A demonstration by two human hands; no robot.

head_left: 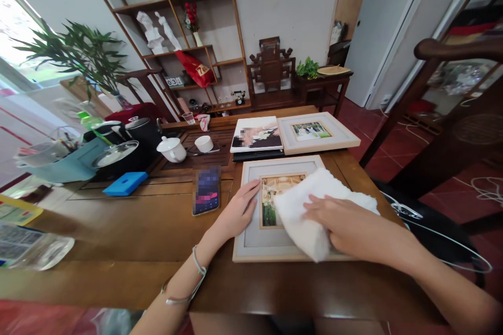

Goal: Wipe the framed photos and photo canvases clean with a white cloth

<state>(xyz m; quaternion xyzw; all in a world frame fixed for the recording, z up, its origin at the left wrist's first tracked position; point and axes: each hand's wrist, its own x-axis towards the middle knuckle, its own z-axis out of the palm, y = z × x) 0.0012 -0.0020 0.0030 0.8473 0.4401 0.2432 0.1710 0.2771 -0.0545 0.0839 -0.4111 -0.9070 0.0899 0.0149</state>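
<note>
A picture frame (pixel 251 243) with a pale wooden border lies flat on the table in front of me, with a photo (pixel 271 214) in its middle. Across its left border rests my left hand (pixel 240 209), fingers stretched out flat and holding nothing. My right hand (pixel 334 217) grips a white cloth (pixel 302 220) and presses it on the frame's right half. The cloth hides that side of the frame and part of the photo.
Behind lie a second framed photo (pixel 338 138) and a photo panel (pixel 257 136). To the left are a phone (pixel 207 191), a white teapot (pixel 172 150), a white cup (pixel 204 143), a blue box (pixel 126 183) and a glass-lidded pot (pixel 116 154). A dark wooden chair (pixel 444 131) stands at right.
</note>
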